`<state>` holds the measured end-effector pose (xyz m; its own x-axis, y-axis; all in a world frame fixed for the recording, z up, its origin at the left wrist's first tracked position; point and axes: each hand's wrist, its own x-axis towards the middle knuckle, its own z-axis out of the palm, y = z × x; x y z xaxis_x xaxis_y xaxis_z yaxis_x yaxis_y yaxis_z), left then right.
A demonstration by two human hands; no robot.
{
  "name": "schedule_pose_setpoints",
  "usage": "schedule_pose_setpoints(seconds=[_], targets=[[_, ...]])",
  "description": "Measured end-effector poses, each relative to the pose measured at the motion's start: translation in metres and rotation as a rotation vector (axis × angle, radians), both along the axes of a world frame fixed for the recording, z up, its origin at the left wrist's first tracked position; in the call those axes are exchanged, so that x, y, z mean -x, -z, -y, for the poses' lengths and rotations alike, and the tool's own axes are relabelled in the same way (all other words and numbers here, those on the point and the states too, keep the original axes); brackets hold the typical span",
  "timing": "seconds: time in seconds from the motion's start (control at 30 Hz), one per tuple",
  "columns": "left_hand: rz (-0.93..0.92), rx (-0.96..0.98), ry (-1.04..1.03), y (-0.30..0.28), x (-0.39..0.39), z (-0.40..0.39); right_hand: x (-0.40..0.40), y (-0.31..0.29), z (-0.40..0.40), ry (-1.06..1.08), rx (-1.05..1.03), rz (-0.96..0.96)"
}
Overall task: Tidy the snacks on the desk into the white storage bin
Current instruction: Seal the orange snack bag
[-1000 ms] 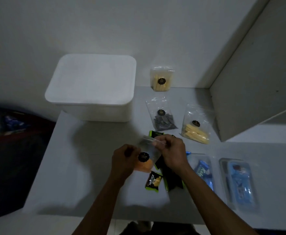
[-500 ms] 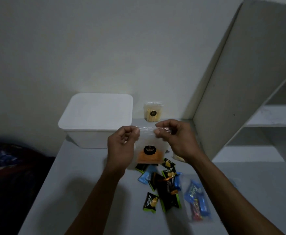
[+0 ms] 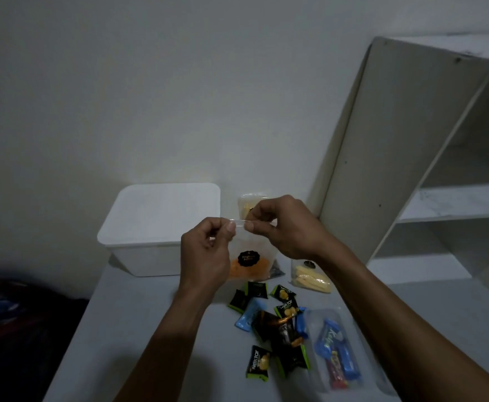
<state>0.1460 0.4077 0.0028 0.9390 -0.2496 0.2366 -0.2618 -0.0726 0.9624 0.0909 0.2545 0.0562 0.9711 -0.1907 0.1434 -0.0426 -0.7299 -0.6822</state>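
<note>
Both hands hold a clear zip bag of orange snacks [image 3: 250,264] with a black round label, lifted above the desk. My left hand [image 3: 207,252] and my right hand [image 3: 283,227] each pinch its top strip, thumbs close together. Behind them to the left stands the white storage bin [image 3: 162,224], its lid on. On the desk [image 3: 138,329] below lie several small black-and-green and blue wrapped snacks [image 3: 272,323]. A bag of pale yellow sticks [image 3: 310,278] lies to the right. Another yellow bag [image 3: 247,204] leans on the wall, partly hidden by my right hand.
A clear pack with blue and red bars [image 3: 337,351] lies at the front right. A tall white shelf unit [image 3: 411,158] stands on the right, its side panel close to my right hand. A dark heap [image 3: 11,329] sits beyond the desk's left edge.
Both hands raised the orange snack bag off the desk, then drew closer together along its top strip. The view tilted upward, showing more wall and shelf.
</note>
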Motion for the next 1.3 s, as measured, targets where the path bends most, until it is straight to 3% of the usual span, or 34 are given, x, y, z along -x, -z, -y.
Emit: schedule_pose_setpoints(seconds=[0.23, 0.43, 0.57, 0.9, 1.3], targets=[[0.024, -0.003, 0.01, -0.003, 0.0, -0.005, -0.005, 0.002, -0.009, 0.009, 0.089, -0.031], [-0.005, 0.017, -0.002, -0.003, -0.007, -0.012, -0.003, 0.002, -0.003, -0.002, 0.035, -0.003], [-0.065, 0.029, 0.096, -0.005, -0.009, -0.01, -0.005, 0.003, -0.003, 0.007, 0.094, -0.003], [-0.053, 0.005, 0.026, -0.003, -0.011, -0.001, 0.002, 0.007, 0.004, 0.027, 0.042, 0.017], [-0.064, 0.054, 0.028, -0.007, -0.017, -0.002, 0.009, 0.006, 0.018, 0.083, -0.161, 0.014]])
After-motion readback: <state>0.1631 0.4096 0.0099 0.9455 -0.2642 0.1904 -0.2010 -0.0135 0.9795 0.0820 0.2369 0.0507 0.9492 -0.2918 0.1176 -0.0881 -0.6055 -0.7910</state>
